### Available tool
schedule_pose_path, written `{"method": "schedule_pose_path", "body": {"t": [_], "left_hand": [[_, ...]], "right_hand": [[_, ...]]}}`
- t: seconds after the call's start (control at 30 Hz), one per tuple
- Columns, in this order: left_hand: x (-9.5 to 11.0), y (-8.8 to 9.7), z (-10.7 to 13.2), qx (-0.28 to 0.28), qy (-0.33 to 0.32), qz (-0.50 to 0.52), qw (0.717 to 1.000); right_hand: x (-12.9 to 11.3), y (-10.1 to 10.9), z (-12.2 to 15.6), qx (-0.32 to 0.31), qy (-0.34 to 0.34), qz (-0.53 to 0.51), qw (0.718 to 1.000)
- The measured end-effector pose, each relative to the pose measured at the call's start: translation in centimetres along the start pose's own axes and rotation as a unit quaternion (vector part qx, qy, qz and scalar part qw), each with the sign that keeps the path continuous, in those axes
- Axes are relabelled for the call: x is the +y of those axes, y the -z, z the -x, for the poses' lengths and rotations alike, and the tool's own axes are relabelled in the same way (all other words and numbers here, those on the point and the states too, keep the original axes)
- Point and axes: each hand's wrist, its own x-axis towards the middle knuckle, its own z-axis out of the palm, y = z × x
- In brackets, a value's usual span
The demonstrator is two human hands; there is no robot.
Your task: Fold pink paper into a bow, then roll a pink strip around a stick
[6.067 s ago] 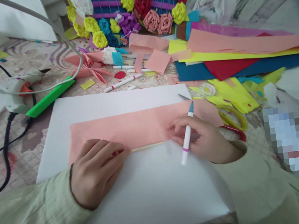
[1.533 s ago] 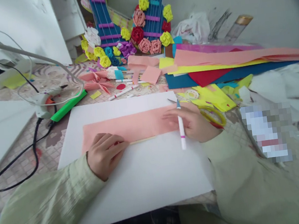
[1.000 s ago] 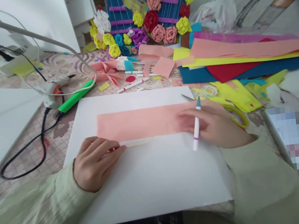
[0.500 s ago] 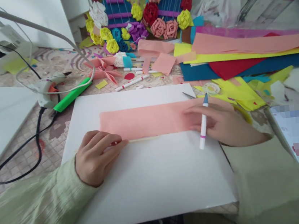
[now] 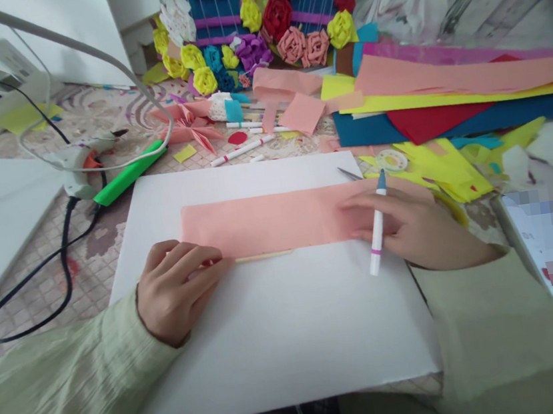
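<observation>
A long pink paper strip [image 5: 268,221] lies across a white sheet of card [image 5: 281,327]. A thin wooden stick [image 5: 262,256] runs along the strip's near edge. My left hand [image 5: 179,293] is closed on the stick's left end, fingers pressed onto the paper. My right hand [image 5: 410,227] presses the right end of the strip and holds a white marker [image 5: 377,235] with a blue tip between its fingers.
A glue gun [image 5: 77,167] with a black cable and a green bar [image 5: 128,173] lie at left. Scissors [image 5: 450,202] sit beside my right hand. Coloured paper sheets [image 5: 444,96], markers [image 5: 242,149] and paper roses [image 5: 285,34] fill the back.
Both hands have stayed on the strip and stick. The view has shifted about; the hands' grip looks the same.
</observation>
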Motion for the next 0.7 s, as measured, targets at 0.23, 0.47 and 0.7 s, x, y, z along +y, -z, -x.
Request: {"method": "schedule_pose_path", "body": {"t": [0.23,0.47,0.7], "left_hand": [[-0.05,-0.08,-0.07,0.000,0.001,-0.010,1.000],[-0.09,-0.15,-0.19,0.011,-0.012,-0.003,1.000],[-0.13,-0.20,-0.24,0.010,-0.001,-0.001,1.000]], "right_hand": [[-0.03,0.00,0.03,0.001,-0.004,-0.003,1.000],[-0.21,0.12,-0.02,-0.020,-0.016,-0.011,1.000],[-0.12,0.07,0.01,-0.018,-0.012,-0.011,1.000]]}}
